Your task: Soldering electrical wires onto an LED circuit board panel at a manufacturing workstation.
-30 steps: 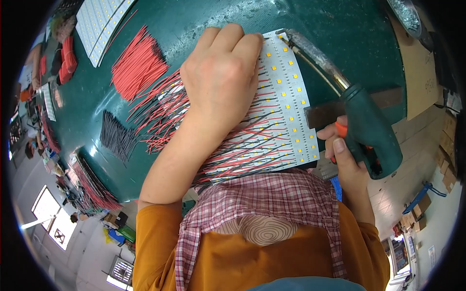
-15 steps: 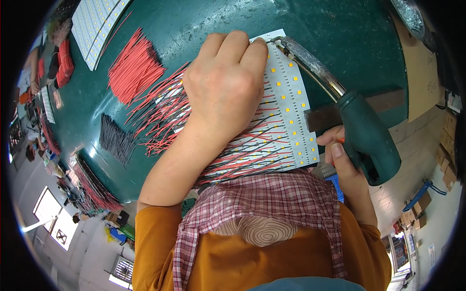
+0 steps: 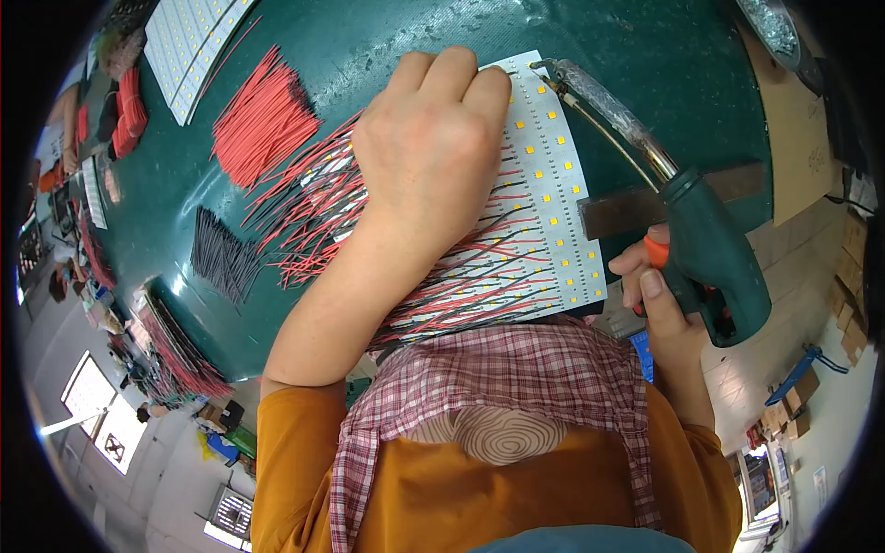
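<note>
My right hand (image 3: pixel 671 318) is wrapped round the green handle of a soldering gun (image 3: pixel 719 258) with an orange trigger. Its thin metal tip reaches the far right corner of a white LED circuit board (image 3: pixel 573 235) with yellow chips. Over the board's far part lies my left hand (image 3: pixel 429 138), fingers curled down close to the soldering tip. Whatever those fingers pinch is hidden beneath them. Rows of red and black wires (image 3: pixel 470 276) stand out from the board to the left, passing under my left forearm.
Left of the board lie a pile of red wires (image 3: pixel 263 120) and a smaller pile of black wires (image 3: pixel 221 256). More LED boards (image 3: pixel 189 51) are at the far left. A dark bar (image 3: pixel 618 217) lies right of the board, behind the gun.
The soldering gun has shifted a little to the right, its tip moving away from my left fingers. More of the orange trigger shows. My left hand stays over the board.
</note>
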The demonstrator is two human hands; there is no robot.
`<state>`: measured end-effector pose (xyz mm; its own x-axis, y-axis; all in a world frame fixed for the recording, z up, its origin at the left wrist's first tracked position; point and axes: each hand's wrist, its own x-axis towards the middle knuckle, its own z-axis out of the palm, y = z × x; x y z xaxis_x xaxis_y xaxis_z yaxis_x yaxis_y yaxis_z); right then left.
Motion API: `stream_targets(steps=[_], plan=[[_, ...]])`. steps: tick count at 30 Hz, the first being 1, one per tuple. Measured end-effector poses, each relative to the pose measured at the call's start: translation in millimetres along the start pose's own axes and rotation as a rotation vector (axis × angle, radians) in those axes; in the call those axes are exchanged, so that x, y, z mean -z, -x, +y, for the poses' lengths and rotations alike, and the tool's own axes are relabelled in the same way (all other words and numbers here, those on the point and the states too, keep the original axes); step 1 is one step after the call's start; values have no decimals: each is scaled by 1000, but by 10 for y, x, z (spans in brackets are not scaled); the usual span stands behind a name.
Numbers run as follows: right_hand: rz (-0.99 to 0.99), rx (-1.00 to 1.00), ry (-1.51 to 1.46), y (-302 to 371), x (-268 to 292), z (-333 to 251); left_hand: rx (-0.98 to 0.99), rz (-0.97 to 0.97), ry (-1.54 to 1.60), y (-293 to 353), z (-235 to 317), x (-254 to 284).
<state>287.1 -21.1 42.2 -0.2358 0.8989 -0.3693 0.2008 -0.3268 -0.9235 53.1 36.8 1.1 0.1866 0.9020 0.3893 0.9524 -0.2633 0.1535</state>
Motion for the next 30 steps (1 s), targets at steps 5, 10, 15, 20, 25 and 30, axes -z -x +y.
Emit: stream_targets(steps=[5, 10, 15, 20, 25, 30], plan=[[-15, -49, -19, 92, 77, 39, 206, -27, -94, 86, -542, 407], [-44, -18, 28, 98, 70, 113, 261, 79, 356, -6, -260, 391], [-96, -53, 29, 91, 74, 27, 144, -7, 315, 87, 38, 85], [-88, -15, 181, 111, 72, 103, 105, 11, 247, 61, 107, 20], [-115, -22, 184, 105, 84, 93, 85, -5, 166, 71, 135, 14], [-109, -53, 207, 106, 66, 110, 2, 1, 65, 94, 122, -8]])
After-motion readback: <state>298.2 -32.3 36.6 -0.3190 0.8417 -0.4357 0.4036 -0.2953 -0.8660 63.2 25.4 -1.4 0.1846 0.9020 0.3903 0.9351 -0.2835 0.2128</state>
